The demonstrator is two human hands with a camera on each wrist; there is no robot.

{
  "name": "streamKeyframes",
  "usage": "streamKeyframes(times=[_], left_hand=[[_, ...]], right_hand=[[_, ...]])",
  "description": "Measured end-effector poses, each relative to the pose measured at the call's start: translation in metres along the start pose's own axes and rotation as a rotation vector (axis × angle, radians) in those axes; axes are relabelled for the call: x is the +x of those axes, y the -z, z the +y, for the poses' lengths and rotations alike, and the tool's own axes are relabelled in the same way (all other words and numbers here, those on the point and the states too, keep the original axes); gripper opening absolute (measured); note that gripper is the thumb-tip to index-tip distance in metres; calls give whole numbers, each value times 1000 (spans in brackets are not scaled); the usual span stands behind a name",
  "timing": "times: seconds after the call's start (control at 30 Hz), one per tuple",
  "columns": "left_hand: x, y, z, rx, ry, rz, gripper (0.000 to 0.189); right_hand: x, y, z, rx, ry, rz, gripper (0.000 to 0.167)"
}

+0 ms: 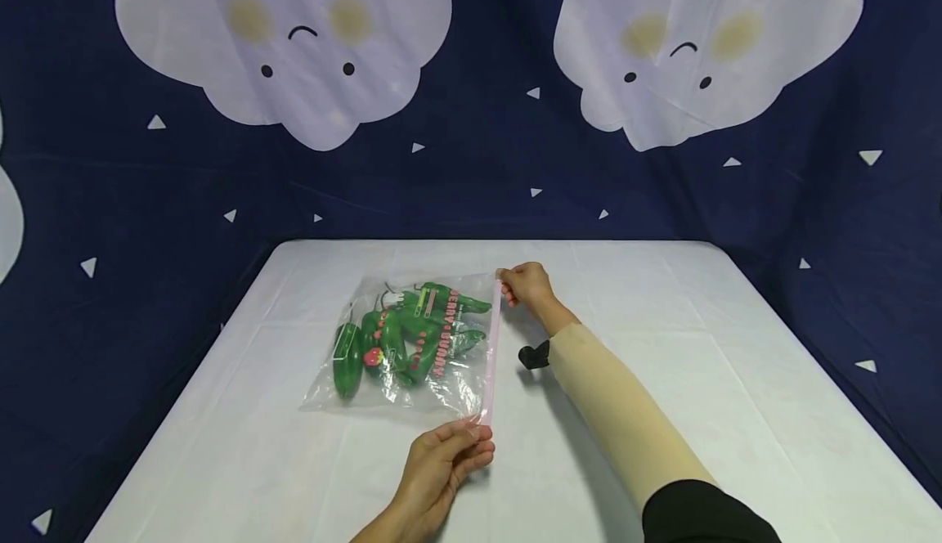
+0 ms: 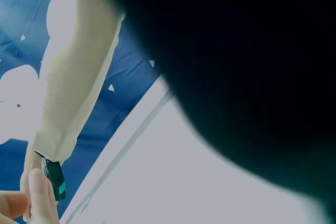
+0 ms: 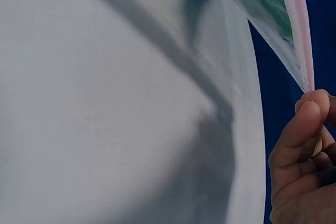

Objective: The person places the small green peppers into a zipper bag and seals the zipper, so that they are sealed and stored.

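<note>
A clear zip bag (image 1: 456, 392) with a pink closure strip (image 1: 491, 355) and red printing is at the middle of the table in the head view. Several green peppers (image 1: 347, 359) are inside it. My right hand (image 1: 528, 285) pinches the far end of the strip; the right wrist view shows thumb and finger (image 3: 302, 124) together on that corner. At the near end, my left hand (image 1: 445, 465) pinches the other corner between thumb and fingers. In the left wrist view only a few left fingertips (image 2: 39, 198) show, and the bag is out of sight there.
A white cloth covers the table (image 1: 625, 281). Behind it hangs a dark blue curtain (image 1: 471, 183) with white clouds and triangles. A small black device (image 1: 534, 356) sticks out from the right sleeve (image 1: 618, 404). A dark shape blocks much of the left wrist view.
</note>
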State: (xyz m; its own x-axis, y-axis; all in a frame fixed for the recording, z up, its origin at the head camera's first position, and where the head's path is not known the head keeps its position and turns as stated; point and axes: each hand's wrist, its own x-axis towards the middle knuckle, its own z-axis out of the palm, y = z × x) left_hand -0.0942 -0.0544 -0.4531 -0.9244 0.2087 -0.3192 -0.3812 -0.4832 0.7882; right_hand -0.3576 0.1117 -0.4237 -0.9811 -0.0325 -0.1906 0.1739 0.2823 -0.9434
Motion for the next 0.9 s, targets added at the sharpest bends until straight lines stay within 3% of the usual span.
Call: streamKeyframes(times=[0.47, 0.7, 0.9], left_hand=[[-8, -6, 3, 85, 30, -73, 49], [-6, -6, 10, 174, -40, -73, 49], [-2, -5, 20, 271, -120, -63, 46]], right_hand=[[-2, 3, 6, 13, -8, -71, 30], [-7, 15, 17, 56, -23, -86, 38], [-24, 29, 24, 107, 5, -94, 40]])
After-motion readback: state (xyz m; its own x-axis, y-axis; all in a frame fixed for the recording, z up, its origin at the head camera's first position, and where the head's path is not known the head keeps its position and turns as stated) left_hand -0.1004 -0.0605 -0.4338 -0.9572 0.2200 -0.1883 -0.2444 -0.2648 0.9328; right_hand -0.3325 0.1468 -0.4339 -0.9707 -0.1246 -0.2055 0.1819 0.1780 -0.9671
